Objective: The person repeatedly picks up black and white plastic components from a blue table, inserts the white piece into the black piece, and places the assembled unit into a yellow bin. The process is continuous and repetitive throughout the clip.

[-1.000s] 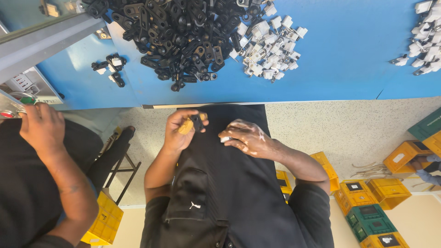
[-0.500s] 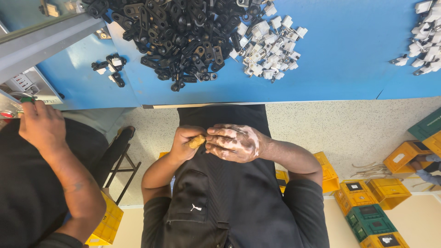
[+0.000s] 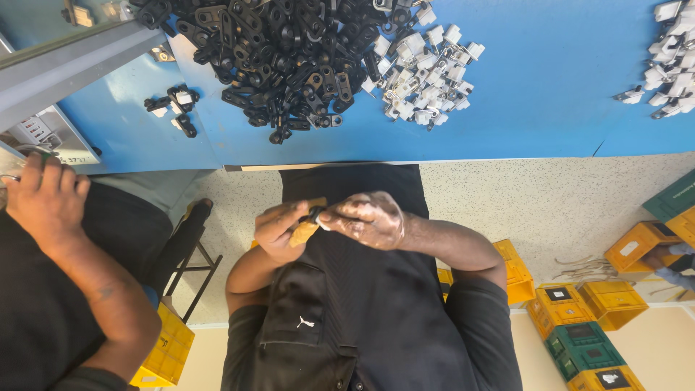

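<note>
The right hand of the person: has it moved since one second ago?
Yes. The right hand has shifted left toward the left hand, judged against the blue table edge; they now meet.

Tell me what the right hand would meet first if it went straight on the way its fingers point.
The right hand points at the left hand. It would press on into the small black part pinched between them, then that hand's fingers. Depth looks close.

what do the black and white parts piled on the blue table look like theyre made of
Black parts: likely moulded plastic, dark with a slight sheen and identical shapes with holes. White parts: probably plastic too, matt and blocky; some show what may be small metal bits, too small to confirm. Blue table: smooth, evenly coloured surface, material unclear.
</note>
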